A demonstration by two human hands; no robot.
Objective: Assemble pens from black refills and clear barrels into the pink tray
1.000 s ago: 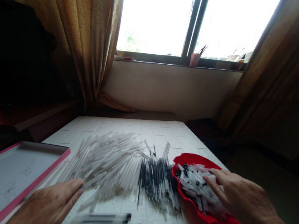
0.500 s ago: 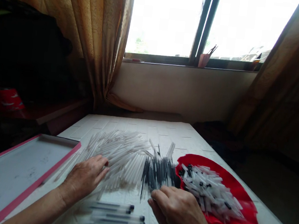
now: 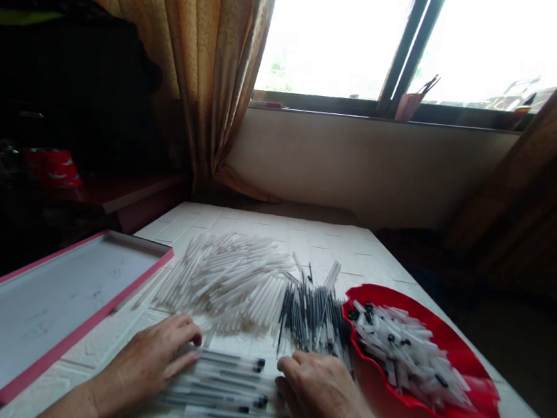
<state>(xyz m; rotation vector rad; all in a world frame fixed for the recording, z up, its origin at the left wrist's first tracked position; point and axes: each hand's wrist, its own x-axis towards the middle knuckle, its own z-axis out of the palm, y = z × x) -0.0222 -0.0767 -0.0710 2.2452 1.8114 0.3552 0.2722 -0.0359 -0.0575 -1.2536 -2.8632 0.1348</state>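
Note:
My left hand (image 3: 156,356) is at the left ends of a row of clear pens with black ends (image 3: 229,381). Its fingers are curled, with a gap between thumb and forefinger and nothing seen in it. My right hand (image 3: 327,396) is just right of the pens, below a bundle of dark pen refills (image 3: 314,317). Its fingers are closed, and whatever they may hold is hidden. Behind the left hand lies a large heap of clear pen barrels (image 3: 235,278). A red wavy-edged dish (image 3: 482,386) beside the right hand holds white translucent caps (image 3: 408,351) and small black pieces.
A shallow white tray with a pink rim (image 3: 60,308) lies at the left of the white table (image 3: 316,233). Past it stands a dark side table (image 3: 134,196) with a red container (image 3: 54,167). Curtains (image 3: 221,48) and a window are behind; a pink cup (image 3: 408,106) stands on the sill.
My left hand has moved from the clear barrels toward me, to the pens' left ends. My right hand stays near the refills' lower ends. The whole view has shifted somewhat.

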